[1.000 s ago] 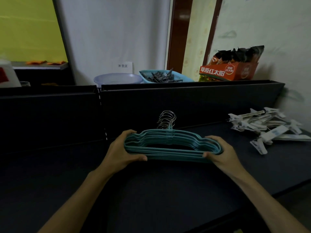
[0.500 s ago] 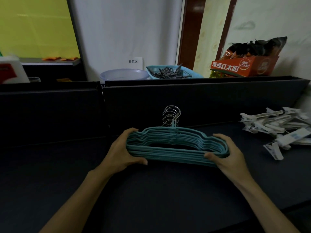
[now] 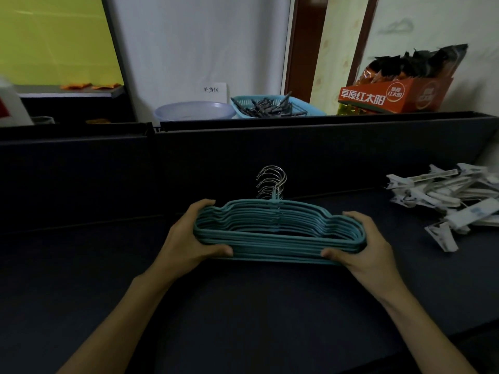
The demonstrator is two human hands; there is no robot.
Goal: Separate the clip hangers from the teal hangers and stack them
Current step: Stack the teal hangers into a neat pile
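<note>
Teal hangers (image 3: 272, 238) in both hands' grip

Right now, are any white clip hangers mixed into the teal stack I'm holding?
No, the teal hangers between both hands are all teal; the white clip hangers lie apart, to the right.

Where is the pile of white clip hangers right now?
In the head view, the white clip hangers lie heaped on the dark table at the far right, apart from the teal hangers.
</note>
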